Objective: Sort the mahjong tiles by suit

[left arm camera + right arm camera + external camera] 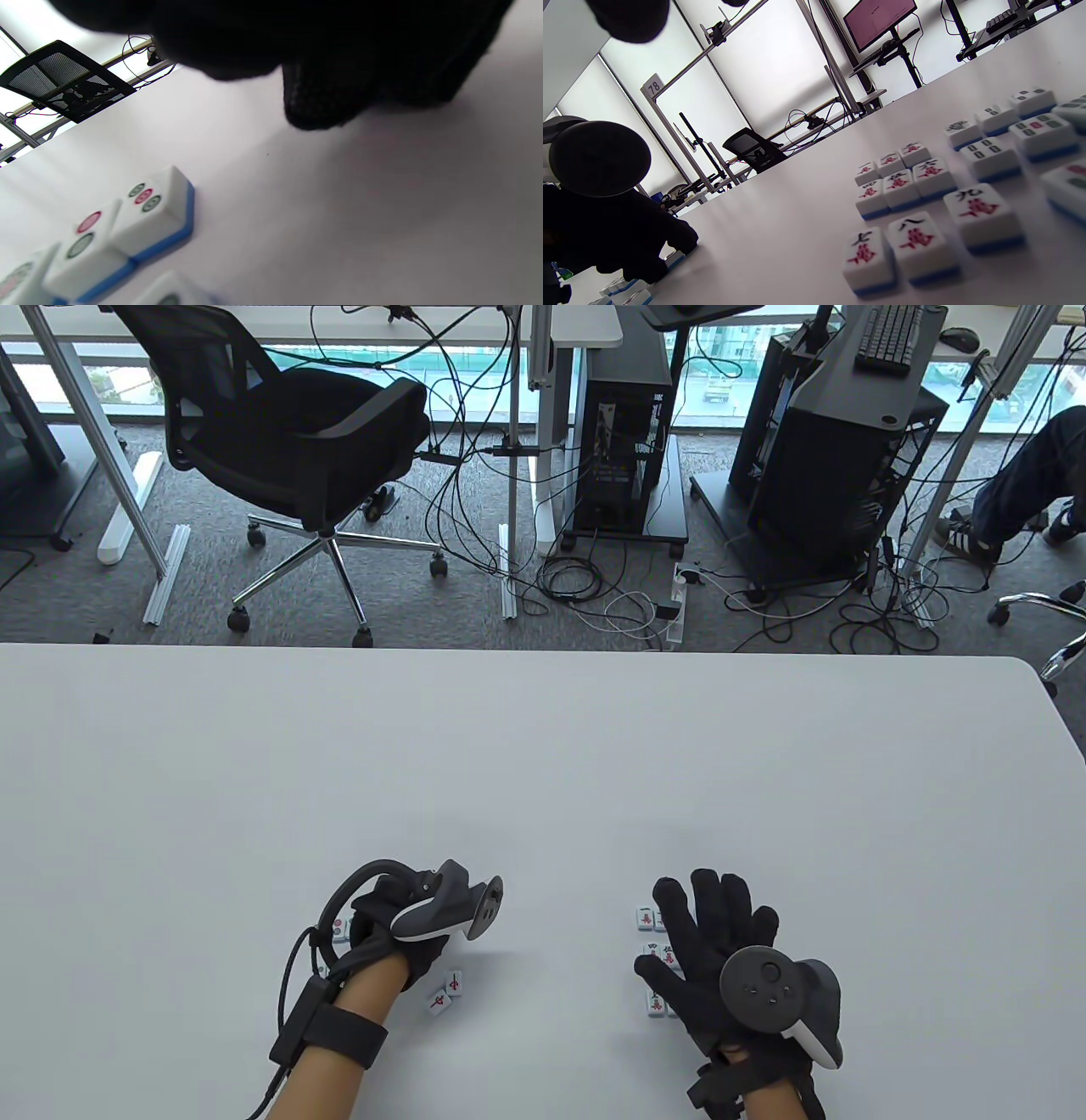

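My left hand (405, 952) lies curled on the table under its tracker. Two red-character tiles (445, 989) lie just right of it and a circle tile (341, 929) just left. In the left wrist view its fingers (322, 106) hang close over the table, holding nothing, with circle tiles (152, 212) beside them. In the right wrist view a fingertip of it touches a blue-backed tile (674, 259). My right hand (708, 937) is spread flat over a cluster of tiles (649, 918). The right wrist view shows character tiles (899, 182) grouped together and bamboo tiles (1031, 127) further right.
The white table (543, 780) stretches far beyond the hands. Its far edge has an office chair (288, 432), computer towers and cables on the floor behind it. All tiles lie near the table's front edge.
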A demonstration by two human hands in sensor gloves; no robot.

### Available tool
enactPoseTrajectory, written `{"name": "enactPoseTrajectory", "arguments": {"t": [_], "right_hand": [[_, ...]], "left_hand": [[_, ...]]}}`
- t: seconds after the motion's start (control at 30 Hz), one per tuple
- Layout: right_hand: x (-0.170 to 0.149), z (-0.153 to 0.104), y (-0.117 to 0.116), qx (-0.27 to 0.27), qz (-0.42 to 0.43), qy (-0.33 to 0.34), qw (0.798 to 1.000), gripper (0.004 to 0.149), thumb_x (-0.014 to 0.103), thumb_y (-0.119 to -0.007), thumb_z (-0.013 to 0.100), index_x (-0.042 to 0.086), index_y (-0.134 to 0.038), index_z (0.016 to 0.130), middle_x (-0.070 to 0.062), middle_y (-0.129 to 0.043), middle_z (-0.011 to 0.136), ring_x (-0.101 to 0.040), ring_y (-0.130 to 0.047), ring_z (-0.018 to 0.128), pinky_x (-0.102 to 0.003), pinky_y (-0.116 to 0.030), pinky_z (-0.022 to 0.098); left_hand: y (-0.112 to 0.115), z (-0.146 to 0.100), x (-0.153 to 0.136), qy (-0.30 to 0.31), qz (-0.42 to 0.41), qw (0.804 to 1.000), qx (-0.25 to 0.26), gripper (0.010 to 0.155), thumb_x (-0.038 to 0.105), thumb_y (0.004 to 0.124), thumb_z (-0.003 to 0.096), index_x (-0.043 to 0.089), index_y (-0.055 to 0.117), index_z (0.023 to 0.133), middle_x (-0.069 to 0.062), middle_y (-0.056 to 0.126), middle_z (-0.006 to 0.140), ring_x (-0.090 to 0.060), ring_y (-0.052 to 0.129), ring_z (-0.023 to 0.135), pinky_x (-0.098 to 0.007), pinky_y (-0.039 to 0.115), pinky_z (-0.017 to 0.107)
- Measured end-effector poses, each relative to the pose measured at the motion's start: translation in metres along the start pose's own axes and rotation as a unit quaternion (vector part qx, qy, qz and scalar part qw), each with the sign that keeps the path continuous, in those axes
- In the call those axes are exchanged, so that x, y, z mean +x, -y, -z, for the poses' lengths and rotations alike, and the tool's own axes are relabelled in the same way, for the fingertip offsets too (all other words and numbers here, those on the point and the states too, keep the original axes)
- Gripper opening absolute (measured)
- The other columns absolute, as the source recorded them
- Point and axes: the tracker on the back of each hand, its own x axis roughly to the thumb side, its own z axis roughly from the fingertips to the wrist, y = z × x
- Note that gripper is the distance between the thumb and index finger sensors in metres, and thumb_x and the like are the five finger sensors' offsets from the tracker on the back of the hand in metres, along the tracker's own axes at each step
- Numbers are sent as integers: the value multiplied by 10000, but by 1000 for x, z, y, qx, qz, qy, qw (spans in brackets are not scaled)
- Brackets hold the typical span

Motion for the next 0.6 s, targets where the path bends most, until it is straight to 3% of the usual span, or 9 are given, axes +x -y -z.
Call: {"name": "enactPoseTrajectory", "arguments": {"t": [0.23,0.6], "right_hand": [[0,0,0,0,-1,1,1000,749,629,-596,525,387,-210,1119,-101,-71,1191,-384,53,1024,-674,-5,678],[0,0,-2,5,-9,1,1000,749,629,-595,526,384,-211,1120,-106,-78,1191,-388,47,1024,-675,-10,678]], "left_hand": [[2,-6,-3,8,-3,1000,-13,589,497,890,293,208,846,805,159,1007,403,-83,971,148,-339,856,233],[22,-43,-24,8,-13,999,-29,620,529,897,272,188,864,788,177,1003,319,-65,936,63,-321,845,161]]}}
